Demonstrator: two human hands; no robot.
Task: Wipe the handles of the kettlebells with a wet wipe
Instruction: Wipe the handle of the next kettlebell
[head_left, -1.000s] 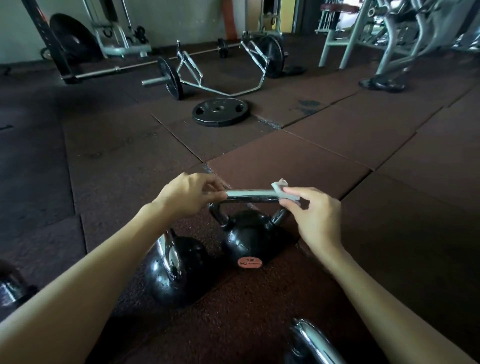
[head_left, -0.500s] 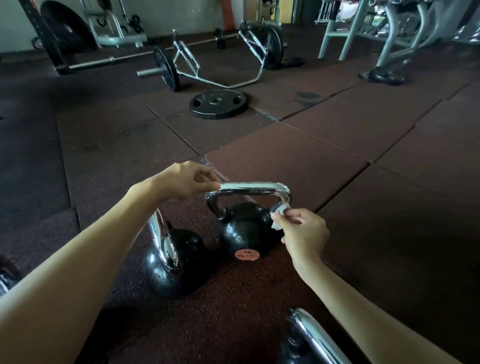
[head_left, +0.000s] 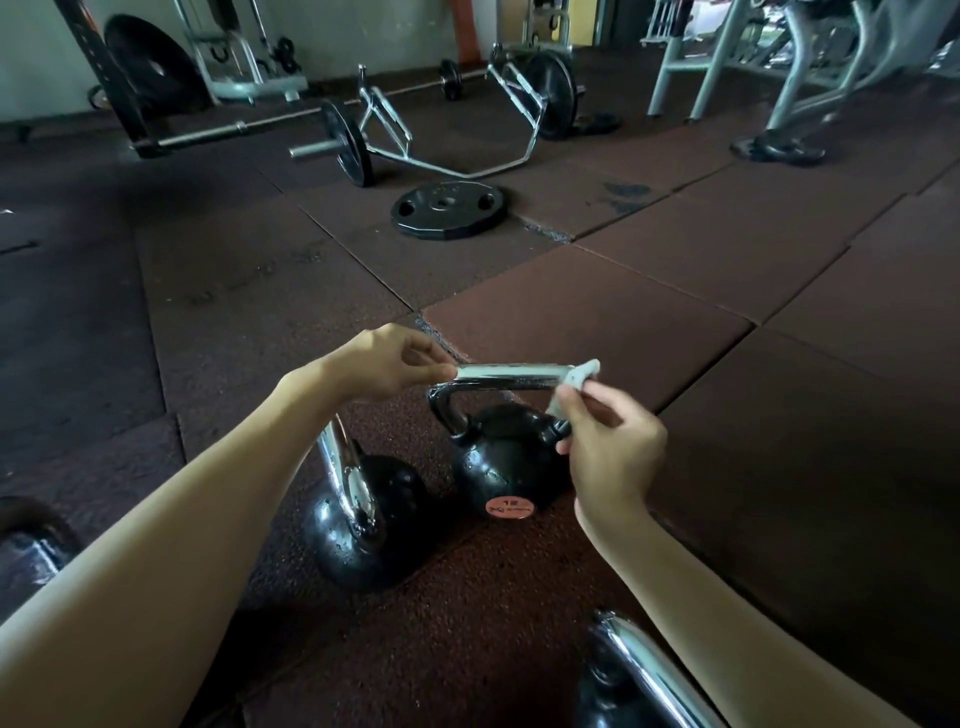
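Observation:
A black kettlebell (head_left: 506, 467) with an orange label stands on the rubber floor; its chrome handle (head_left: 511, 376) runs level across the top. My left hand (head_left: 384, 366) pinches the handle's left end. My right hand (head_left: 610, 447) pinches a white wet wipe (head_left: 579, 382) wrapped over the handle's right corner. A second black kettlebell (head_left: 358, 525) with a chrome handle sits just left and nearer. A third chrome handle (head_left: 644, 670) shows at the bottom edge, and part of another kettlebell (head_left: 26, 545) at the far left.
A black weight plate (head_left: 447, 210) lies flat on the floor ahead. Behind it rests a loaded trap bar (head_left: 447, 130) and a barbell (head_left: 234, 127). Grey machine frames (head_left: 737, 57) stand at the back right. Bare rubber tiles (head_left: 727, 364) spread to the right.
My right hand with the wipe has moved from the handle's lower right leg up to its top right corner. My left hand has kept its pinch on the left end.

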